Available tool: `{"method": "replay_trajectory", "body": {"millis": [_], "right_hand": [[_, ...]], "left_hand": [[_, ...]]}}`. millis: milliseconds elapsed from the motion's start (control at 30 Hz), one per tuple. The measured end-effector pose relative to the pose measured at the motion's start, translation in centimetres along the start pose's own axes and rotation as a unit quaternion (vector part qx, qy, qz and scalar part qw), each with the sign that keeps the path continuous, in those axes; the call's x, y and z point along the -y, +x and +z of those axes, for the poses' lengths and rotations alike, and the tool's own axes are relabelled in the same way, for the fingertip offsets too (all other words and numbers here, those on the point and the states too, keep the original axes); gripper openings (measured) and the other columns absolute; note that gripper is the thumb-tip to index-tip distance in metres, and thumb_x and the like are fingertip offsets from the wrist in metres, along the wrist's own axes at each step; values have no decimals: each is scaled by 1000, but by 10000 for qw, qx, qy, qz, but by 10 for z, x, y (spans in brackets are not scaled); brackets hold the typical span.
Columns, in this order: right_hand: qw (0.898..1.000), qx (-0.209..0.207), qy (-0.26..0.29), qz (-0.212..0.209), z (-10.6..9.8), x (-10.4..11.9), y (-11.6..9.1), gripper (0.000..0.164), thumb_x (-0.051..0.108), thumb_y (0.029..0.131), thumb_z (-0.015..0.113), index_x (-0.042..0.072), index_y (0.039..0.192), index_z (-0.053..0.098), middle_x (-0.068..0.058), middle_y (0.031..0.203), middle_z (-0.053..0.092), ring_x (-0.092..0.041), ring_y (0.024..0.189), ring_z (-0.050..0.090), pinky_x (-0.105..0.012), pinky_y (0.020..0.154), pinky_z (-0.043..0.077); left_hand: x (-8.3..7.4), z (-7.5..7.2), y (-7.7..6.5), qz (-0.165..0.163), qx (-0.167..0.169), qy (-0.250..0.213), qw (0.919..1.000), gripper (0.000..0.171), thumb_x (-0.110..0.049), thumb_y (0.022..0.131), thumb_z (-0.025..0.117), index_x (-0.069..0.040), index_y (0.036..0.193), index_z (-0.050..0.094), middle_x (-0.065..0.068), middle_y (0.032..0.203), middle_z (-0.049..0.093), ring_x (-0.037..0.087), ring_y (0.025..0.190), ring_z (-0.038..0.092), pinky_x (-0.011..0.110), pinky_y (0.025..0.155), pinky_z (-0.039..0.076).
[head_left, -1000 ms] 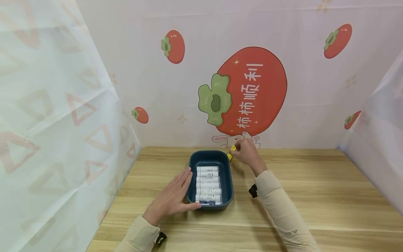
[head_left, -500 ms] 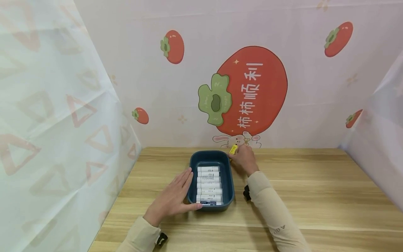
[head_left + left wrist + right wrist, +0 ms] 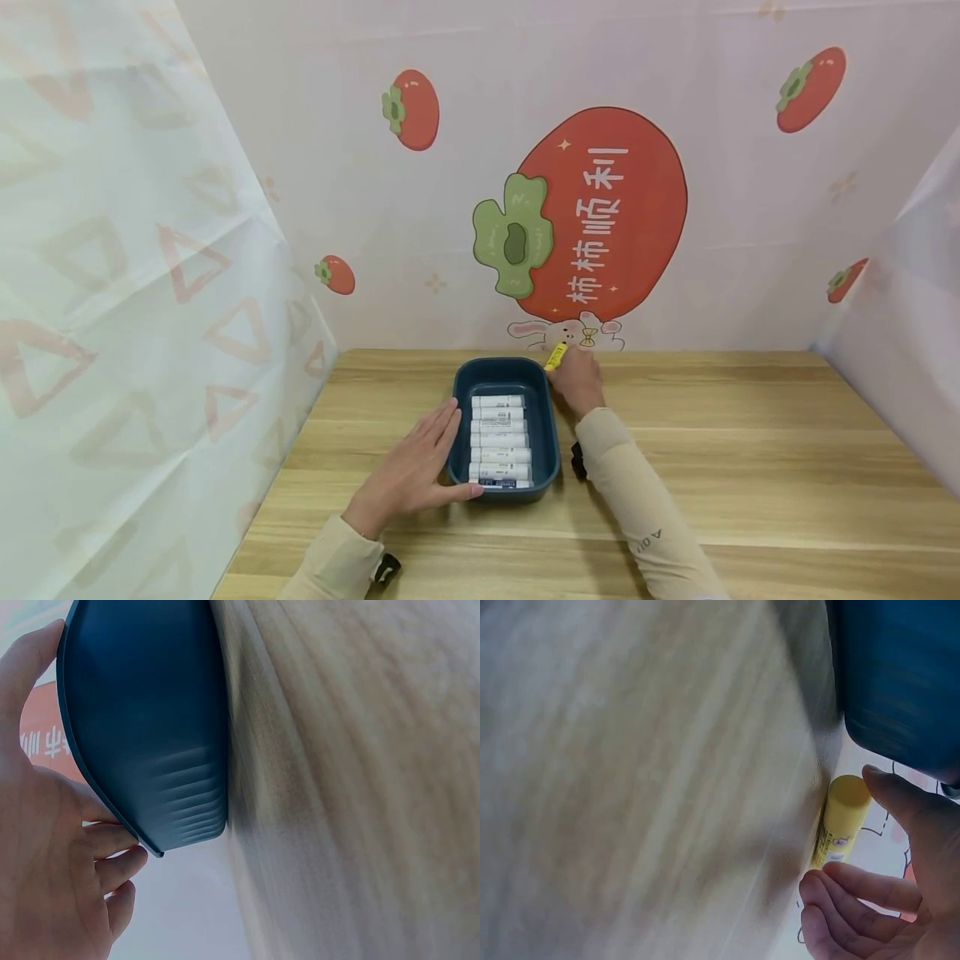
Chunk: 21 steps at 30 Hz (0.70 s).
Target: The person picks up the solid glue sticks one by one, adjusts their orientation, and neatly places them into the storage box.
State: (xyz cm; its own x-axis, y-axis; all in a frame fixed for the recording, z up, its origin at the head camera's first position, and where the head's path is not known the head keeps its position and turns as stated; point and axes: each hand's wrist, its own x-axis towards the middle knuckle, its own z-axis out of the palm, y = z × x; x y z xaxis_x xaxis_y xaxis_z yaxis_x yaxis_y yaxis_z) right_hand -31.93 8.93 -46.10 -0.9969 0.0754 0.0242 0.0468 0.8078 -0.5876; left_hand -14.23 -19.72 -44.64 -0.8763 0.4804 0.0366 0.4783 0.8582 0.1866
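Observation:
A dark blue box [image 3: 552, 433] stands on the table with several white capped tubes [image 3: 501, 440] lying in a row inside. My left hand [image 3: 411, 467] rests on its left near corner, fingers straight along the left rim and thumb over the near rim. In the left wrist view, the fingertips sit right at the rim of the box [image 3: 150, 727]. Beyond the far right corner, my right hand [image 3: 579, 379] holds a yellow glue stick [image 3: 555, 357]. The right wrist view has the glue stick [image 3: 841, 825] close along the tabletop, between the thumb and curled fingers.
The wooden table [image 3: 735, 467] meets a white backdrop [image 3: 420, 217] with printed persimmons right behind the right hand. A patterned white sheet [image 3: 135, 317] slopes down along the left side, and another sheet [image 3: 922, 350] hangs at the right.
My right hand has shifted slightly left and nearer, and its forearm has swung left. The glue stick stays near the box's far right corner. My left hand keeps its place on the box.

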Motion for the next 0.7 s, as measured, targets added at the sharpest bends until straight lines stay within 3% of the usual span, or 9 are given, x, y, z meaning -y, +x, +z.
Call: {"method": "replay_trajectory", "body": {"millis": [533,700], "right_hand": [[9994,115,-36,-313,-9,-13,-2,54,18,91,84,-1,137,61,-25,119,70,-36,98,69,-53,92,64],[9993,167,-221,-260,-12,-19,-1,46,14,89,84,-5,125,64,-24,111,70,-34,92,67,-50,89,64]], "left_hand": [[-1,-2,-1,29,-17,6,10000,118,-82,91,54,1,167,20,19,178,14,33,166,17,53,133,26],[-1,-1,-1,25,-22,15,10000,118,-83,91,54,1,167,21,19,178,15,33,166,18,53,133,26]]}}
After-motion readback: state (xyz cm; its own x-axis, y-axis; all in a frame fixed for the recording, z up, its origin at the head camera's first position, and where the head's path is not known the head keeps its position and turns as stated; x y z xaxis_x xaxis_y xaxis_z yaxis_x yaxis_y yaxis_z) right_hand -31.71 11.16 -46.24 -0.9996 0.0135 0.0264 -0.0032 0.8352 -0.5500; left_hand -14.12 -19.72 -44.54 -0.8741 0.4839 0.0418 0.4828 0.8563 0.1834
